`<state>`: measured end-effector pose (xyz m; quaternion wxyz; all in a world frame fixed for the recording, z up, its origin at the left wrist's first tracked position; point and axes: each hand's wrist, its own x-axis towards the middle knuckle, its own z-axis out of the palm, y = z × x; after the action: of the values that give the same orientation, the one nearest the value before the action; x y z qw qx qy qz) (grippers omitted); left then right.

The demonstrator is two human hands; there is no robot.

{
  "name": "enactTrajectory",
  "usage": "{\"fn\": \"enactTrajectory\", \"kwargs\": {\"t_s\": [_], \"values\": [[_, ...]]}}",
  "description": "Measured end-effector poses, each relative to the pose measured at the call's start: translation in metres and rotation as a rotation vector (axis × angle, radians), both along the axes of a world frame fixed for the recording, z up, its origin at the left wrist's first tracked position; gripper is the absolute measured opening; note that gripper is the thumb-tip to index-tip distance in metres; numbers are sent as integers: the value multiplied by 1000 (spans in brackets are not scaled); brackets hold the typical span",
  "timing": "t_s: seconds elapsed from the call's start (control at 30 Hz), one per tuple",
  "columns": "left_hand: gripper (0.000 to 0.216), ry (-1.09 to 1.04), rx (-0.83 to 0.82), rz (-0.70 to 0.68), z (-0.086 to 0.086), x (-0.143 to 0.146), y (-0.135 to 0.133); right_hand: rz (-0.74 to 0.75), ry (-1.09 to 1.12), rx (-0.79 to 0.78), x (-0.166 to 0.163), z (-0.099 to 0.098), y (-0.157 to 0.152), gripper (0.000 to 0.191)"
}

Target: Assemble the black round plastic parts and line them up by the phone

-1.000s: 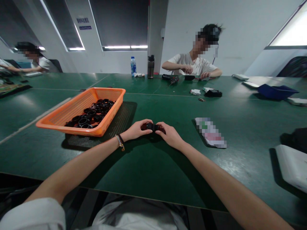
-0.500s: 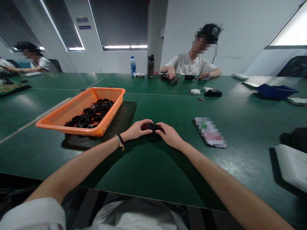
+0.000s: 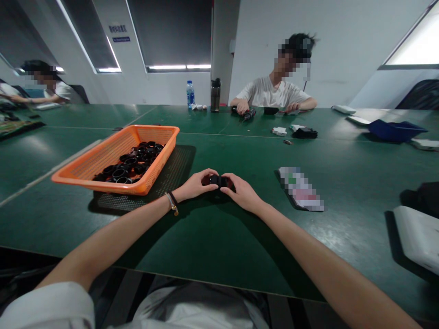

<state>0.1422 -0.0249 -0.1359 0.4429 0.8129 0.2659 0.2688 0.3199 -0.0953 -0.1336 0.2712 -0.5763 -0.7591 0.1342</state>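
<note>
My left hand and my right hand meet over the green table, both closed around a small black part held between the fingertips. The part is mostly hidden by my fingers. A dark band and a pale bracelet sit on my left wrist. To the left, an orange mesh basket holds several black rings and rests on a black perforated mat.
A flat packet lies right of my hands. A white tray sits at the right edge. Across the table a person works beside a water bottle, a dark flask and small black parts. Another person sits far left.
My hands stay closed on the black part, with my right fingers shifted slightly up and left. The person opposite lowered a hand to the table.
</note>
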Motion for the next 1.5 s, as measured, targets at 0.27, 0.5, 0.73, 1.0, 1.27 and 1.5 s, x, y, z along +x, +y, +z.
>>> {"fn": "enactTrajectory", "kwargs": {"t_s": [0.27,0.5,0.73,1.0,1.27,1.5], "values": [[39,-47,-135,-1,2,1,-3,60,-139,174,-1,0,1,35],[42,3,-127,21,3,1,-4,68,-118,173,-1,0,0,30],[42,0,-66,33,3,2,-6,62,-83,149,-2,-2,0,31],[40,27,78,49,5,1,-11,50,1,121,0,-7,1,32],[40,136,290,82,10,-1,-16,17,78,65,-2,-7,0,30],[42,102,398,65,7,-2,-14,12,85,-57,-5,6,-4,27]]}}
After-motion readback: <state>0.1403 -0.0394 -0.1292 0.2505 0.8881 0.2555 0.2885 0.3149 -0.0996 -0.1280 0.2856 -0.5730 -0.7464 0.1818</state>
